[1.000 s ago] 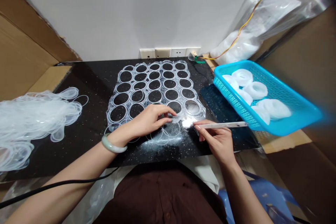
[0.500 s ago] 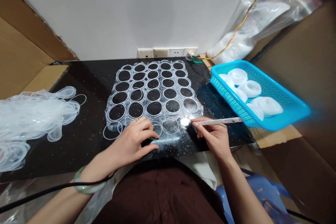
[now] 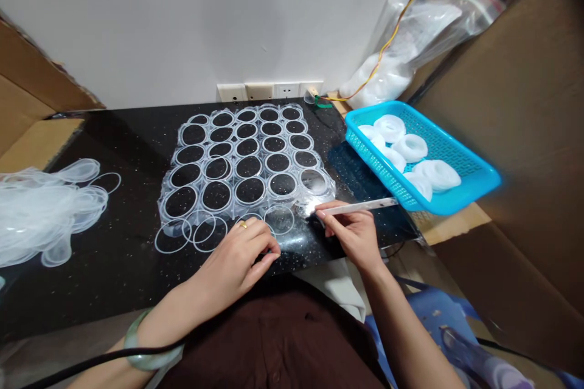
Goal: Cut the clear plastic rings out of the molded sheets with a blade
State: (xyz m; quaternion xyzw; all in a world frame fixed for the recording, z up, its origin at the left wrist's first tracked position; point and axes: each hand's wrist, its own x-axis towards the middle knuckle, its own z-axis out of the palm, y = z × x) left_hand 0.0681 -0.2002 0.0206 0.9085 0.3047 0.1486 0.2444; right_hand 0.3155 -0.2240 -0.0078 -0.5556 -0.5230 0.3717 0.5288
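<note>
My left hand is above the front edge of the black table, thumb and forefinger pinched together. Whatever is between the fingertips, if anything, is too small to make out. Several loose thin clear rings lie beside and partly behind this hand. Beyond it is a clear plastic sheet of round cells, with rings laid over rows of dark round openings. My right hand, near the sheet's front right corner, grips a flat pale strip-like tool. Its far end has a small dark spot; its working end is hard to see.
A heap of clear rings covers the left side. On the right stands a blue basket with white ring bundles. Behind it are a clear plastic bag and a yellow-red wire. Wall sockets line the back.
My left thumb and forefinger have come together from being apart, and that hand sits slightly further right over the table. The whole view has shifted. My right hand still grips the tool.
</note>
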